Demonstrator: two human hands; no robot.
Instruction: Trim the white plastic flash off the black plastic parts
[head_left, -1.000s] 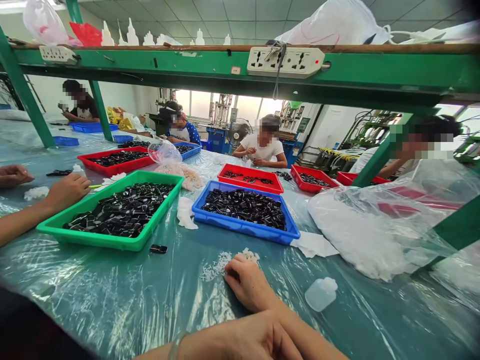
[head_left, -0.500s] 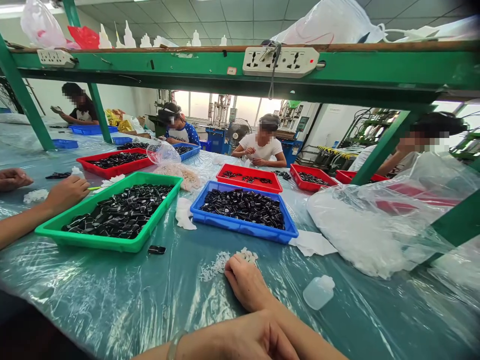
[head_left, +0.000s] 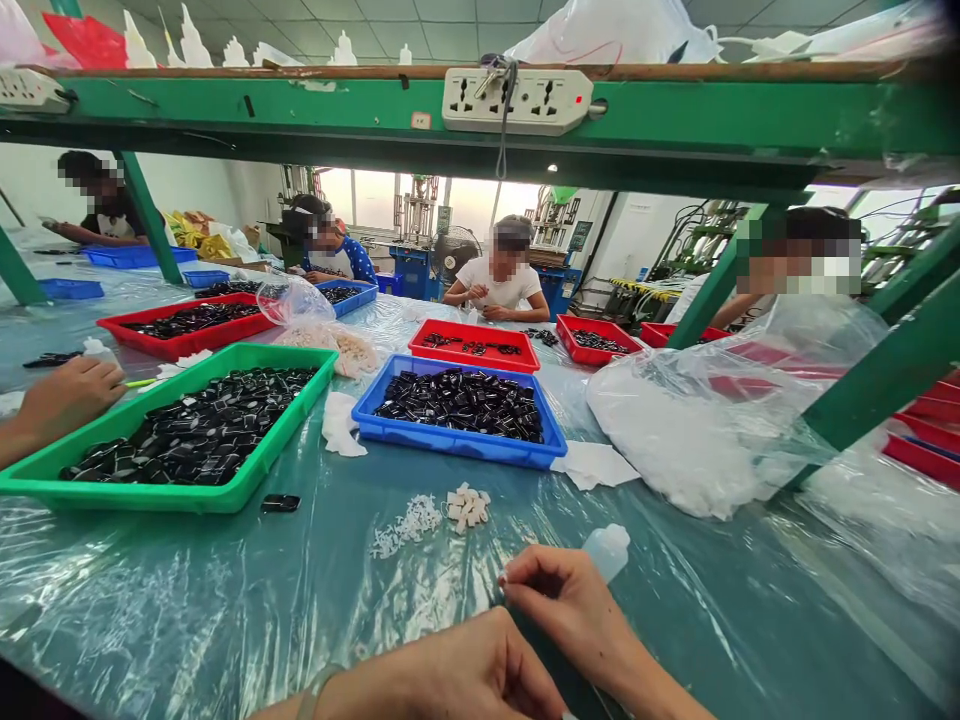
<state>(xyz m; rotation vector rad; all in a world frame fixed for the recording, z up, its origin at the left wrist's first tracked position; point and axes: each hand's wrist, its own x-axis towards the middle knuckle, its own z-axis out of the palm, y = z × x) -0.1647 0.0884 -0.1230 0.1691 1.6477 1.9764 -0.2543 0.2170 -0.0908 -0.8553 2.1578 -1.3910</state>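
Note:
At the lower centre my left hand (head_left: 469, 670), with a bracelet on its wrist, has its fingers curled down. Whatever it may hold is hidden behind the fingers and the frame's bottom edge. To its right, my right hand (head_left: 566, 600) pinches something too small to make out between thumb and fingertips. A translucent bottle (head_left: 609, 552) stands partly behind that hand. Farther forward lie a pile of small white pieces (head_left: 406, 526) and a pile of cream-coloured blocks (head_left: 467, 507). One black part (head_left: 280, 503) rests alone by the green tray.
A green tray (head_left: 247, 492) and a blue tray (head_left: 465, 450) hold black parts. Behind them are red trays (head_left: 474, 362). A bulging plastic bag (head_left: 675, 430) sits right. Another person's hand (head_left: 71, 400) reaches in at left. Green shelf posts (head_left: 885, 370) rise at right.
My right hand has moved back from the cream-coloured blocks toward my left hand and the bottle, uncovering the pile. The camera view has turned slightly to the right.

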